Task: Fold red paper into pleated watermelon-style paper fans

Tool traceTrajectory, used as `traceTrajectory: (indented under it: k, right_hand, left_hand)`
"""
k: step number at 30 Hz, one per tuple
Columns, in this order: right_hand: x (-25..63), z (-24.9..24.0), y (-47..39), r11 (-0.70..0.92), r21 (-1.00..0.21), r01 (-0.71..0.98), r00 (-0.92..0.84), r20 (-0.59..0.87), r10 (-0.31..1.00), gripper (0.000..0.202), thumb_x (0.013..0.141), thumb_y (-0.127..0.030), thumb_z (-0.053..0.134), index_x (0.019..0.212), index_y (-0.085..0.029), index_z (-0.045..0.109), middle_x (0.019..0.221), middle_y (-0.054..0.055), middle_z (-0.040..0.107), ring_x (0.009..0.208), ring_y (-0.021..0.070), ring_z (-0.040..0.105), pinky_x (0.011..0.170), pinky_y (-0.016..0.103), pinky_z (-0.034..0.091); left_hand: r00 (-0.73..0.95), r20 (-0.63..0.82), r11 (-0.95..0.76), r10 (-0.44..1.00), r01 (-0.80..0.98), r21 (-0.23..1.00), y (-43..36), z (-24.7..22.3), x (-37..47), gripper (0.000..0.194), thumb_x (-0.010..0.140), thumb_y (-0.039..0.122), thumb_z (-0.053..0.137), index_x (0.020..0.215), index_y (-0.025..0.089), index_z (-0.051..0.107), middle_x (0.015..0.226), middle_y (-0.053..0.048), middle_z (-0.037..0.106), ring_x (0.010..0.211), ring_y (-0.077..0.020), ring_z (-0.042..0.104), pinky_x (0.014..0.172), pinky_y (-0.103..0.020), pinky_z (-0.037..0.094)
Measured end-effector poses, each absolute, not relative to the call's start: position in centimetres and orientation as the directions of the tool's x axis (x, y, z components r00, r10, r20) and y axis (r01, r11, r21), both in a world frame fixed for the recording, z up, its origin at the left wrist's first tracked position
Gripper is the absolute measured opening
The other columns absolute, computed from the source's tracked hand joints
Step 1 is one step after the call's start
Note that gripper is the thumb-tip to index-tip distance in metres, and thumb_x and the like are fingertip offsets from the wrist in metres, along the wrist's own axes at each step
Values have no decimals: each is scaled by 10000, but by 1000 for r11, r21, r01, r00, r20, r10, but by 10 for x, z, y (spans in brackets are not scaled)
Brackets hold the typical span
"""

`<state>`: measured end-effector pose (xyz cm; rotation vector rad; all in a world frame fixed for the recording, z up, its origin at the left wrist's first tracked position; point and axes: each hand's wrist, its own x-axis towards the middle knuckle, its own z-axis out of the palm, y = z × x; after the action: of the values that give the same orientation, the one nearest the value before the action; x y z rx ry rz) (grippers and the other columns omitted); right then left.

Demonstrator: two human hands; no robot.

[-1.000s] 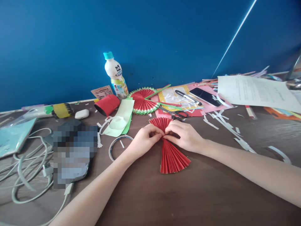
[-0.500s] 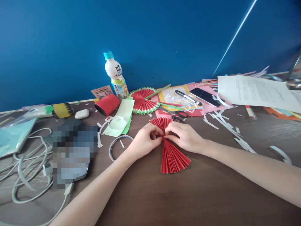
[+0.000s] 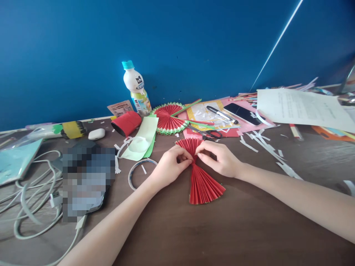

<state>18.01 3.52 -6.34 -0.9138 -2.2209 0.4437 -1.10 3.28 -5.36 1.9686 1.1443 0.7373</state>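
Observation:
A red pleated paper (image 3: 205,186), narrow at its waist and fanned out at both ends, lies on the brown table. My left hand (image 3: 173,163) pinches the paper at the left side of its waist, thumb and index finger together. On the right, my right hand (image 3: 217,158) is closed at the upper edge of the waist, its thumb and index fingertips close to the pleats. Black scissors (image 3: 212,134) lie just behind the paper. Farther back rests a round red pleated fan (image 3: 169,117) with a green and white edge.
A bottle (image 3: 137,90) stands by the blue wall. Left of my hands lie a red cup (image 3: 127,123), green paper (image 3: 141,140), a tape ring (image 3: 131,175), cables and a blurred device. Pens, a phone (image 3: 244,113), white sheets and paper strips spread at the back right.
My right thumb has moved slightly up and right, away from the waist of the red paper. The left hand has barely moved.

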Motion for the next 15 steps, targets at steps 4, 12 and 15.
traceTrajectory:
  k: [4,12,15]
  right_hand:
    - [180,-64,36,718,-499,485,-563,451,693,91,831,-189,475,756,-174,525,707,17,558,670,126,486,641,255,390]
    - [179,-68,37,726,-491,482,-579,444,684,78,806,-165,512,730,-178,500,687,8,540,672,123,467,632,250,384]
    - [179,-66,37,703,-522,483,-570,422,705,71,796,-153,504,731,-181,493,685,4,524,642,115,456,620,251,378]
  left_hand:
    - [434,113,-337,894,485,807,33,-52,-10,48,731,151,559,718,172,601,765,9,543,671,-94,509,640,-217,430]
    - [435,109,-341,894,500,797,32,-51,-10,55,729,152,550,711,172,598,744,13,532,660,-93,504,627,-217,426]
    - [430,109,-338,896,503,796,33,-53,-10,51,718,149,551,708,172,596,756,13,543,656,-92,507,626,-220,428]
